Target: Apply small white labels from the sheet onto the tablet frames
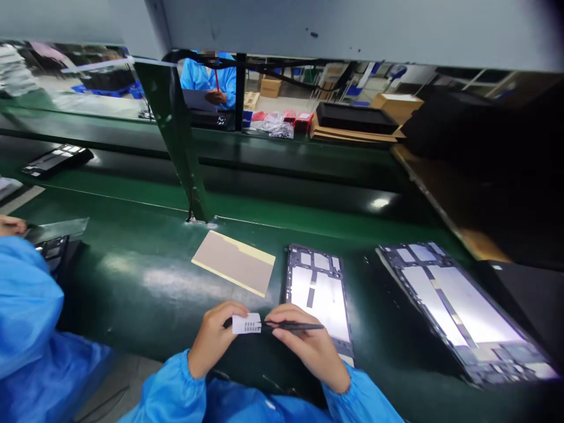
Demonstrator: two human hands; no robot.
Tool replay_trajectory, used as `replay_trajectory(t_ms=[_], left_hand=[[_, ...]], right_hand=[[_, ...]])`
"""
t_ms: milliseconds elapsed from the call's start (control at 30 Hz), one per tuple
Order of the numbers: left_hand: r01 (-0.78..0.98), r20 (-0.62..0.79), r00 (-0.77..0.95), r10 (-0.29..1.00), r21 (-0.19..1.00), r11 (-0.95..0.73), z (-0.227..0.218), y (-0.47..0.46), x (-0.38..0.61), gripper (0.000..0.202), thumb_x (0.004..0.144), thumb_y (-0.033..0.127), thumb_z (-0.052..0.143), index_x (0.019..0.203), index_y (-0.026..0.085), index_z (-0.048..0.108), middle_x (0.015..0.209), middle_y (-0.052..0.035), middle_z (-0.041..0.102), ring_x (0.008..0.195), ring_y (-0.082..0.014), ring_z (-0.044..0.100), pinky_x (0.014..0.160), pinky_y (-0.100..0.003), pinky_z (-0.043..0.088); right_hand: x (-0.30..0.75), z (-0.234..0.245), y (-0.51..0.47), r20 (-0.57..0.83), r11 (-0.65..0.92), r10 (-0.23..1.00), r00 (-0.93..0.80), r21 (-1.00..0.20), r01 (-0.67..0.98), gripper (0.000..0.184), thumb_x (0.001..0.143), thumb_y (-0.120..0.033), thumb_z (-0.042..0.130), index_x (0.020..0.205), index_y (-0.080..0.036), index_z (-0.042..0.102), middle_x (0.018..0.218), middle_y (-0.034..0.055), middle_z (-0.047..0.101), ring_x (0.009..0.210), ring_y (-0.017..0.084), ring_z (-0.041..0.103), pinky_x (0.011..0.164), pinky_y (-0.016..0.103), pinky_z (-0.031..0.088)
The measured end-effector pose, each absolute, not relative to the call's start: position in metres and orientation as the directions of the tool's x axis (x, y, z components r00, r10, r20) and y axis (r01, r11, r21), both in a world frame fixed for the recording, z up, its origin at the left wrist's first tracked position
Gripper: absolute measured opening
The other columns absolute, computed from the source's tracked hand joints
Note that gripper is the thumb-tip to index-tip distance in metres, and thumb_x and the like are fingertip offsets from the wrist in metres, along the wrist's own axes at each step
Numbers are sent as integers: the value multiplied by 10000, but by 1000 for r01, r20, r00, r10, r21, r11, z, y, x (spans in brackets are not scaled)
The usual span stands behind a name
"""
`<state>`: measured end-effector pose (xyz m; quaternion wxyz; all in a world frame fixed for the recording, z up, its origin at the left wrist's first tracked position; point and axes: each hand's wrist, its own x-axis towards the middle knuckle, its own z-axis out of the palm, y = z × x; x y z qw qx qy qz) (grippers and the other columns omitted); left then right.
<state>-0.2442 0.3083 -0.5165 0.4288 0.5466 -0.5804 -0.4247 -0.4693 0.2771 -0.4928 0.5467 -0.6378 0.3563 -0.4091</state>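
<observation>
Between thumb and fingers, my left hand [215,336] grips a small white sticker sheet [247,324] with rows of little dark pieces on it. My right hand [304,343] is closed around black tweezers [299,325], whose tip meets or nearly meets the sheet's right edge. Just beyond and partly behind my right hand lies a tablet-like device frame [324,288] with a bright metal inside. Farther right rests a second, similar device frame [453,299], tilted in view. A beige card with yellow edges [235,264] lies flat on the green bench beyond my hands.
At the left, a co-worker's blue sleeve [26,305] and hand [12,225] are close by. A green post [174,141] rises from the bench [145,294]. Another device [57,160] lies on the dark belt behind. Across it sits another person [227,79], near black trays [355,119].
</observation>
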Motion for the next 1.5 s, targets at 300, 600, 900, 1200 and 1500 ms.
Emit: replay_trajectory(t_ms=[300,600,900,1200,1500], left_hand=[[108,-296,-5,-955,949,-295,-503,310,-264,173,697,282,775,768,168,667,1058,-108,746,678,-167,706,614,-283,571],[310,-410,-96,-907,854,-418,-502,317,-281,325,665,359,870,854,163,691,788,-37,742,747,-165,708,755,-279,578],[233,-411,-35,-911,883,-407,-499,313,-287,449,699,537,825,893,142,738,711,-54,731,653,-168,674,659,-283,569],[102,-384,-48,-922,917,-387,-495,312,-285,364,708,466,811,910,164,786,681,-36,727,631,-154,657,628,-253,560],[-14,-319,-77,-945,948,-319,-493,313,-282,266,775,426,755,909,204,814,819,-50,758,611,-127,629,616,-225,535]], right_hand=[[-474,-491,285,344,-379,-893,290,-923,-69,207,943,-170,640,1097,-282,724,1040,79,744,966,226,739,825,365,641],[-476,-522,306,576,-729,-684,447,-569,-381,482,1009,-156,522,1468,-303,515,1367,95,652,1240,279,646,1037,425,564],[-478,-501,309,381,-403,-914,137,-889,-219,242,956,-233,644,1162,-300,750,1111,84,770,1003,253,752,843,368,655],[-491,-490,304,87,-82,-983,165,-996,33,125,918,-329,710,1008,-265,768,993,69,780,939,223,748,840,347,648],[-491,-489,301,72,-61,-972,223,-997,57,115,927,-307,698,1013,-254,755,982,61,787,905,205,755,835,316,630]])
